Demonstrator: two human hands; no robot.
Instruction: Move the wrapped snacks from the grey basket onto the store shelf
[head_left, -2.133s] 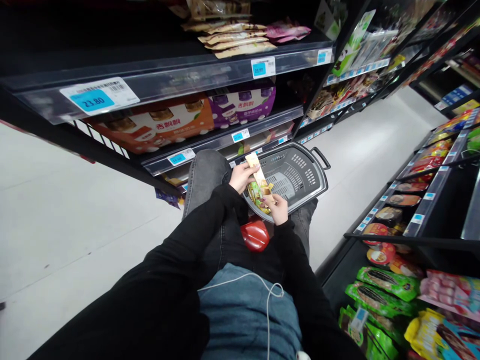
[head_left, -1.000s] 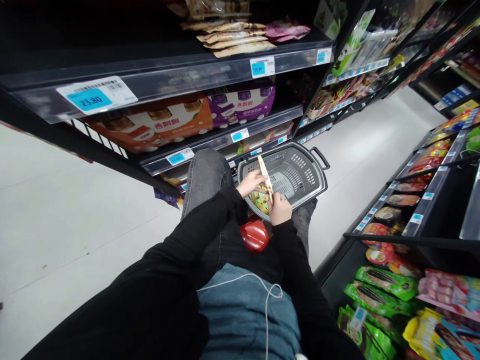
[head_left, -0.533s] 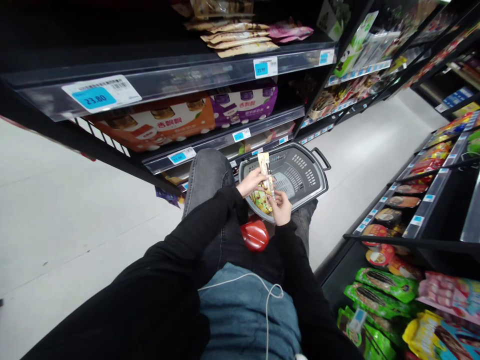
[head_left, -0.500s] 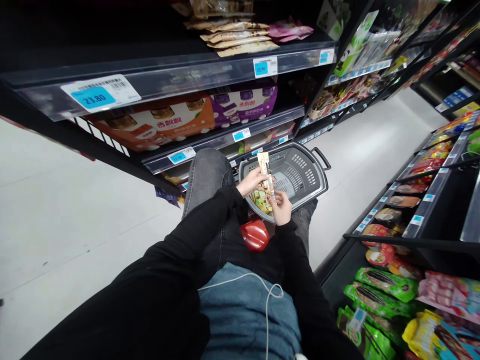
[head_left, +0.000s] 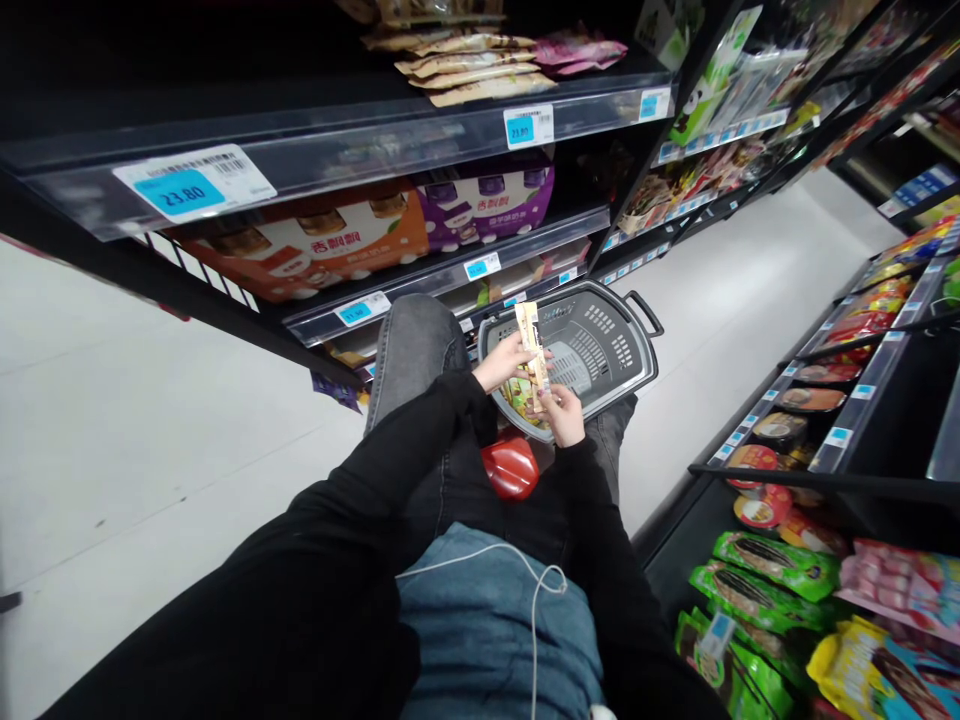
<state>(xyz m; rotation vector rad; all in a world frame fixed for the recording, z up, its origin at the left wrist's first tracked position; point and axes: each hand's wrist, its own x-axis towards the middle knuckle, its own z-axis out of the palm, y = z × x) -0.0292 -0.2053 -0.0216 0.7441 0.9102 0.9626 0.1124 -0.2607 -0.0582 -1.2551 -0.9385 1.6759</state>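
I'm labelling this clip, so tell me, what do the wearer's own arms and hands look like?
The left sleeve and right sleeve are plain black, reaching the wrists. The left hand and right hand are gloveless. The right nails look dark, perhaps polished, but are too small to be sure.

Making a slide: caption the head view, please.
Both hands hold a slim packet above a grey basket.

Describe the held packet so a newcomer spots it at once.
Find the grey basket beside the shelves. Above its near end, the left hand and right hand hold the slim packet. Cream colouring distinguishes it from the green-and-yellow packets below.
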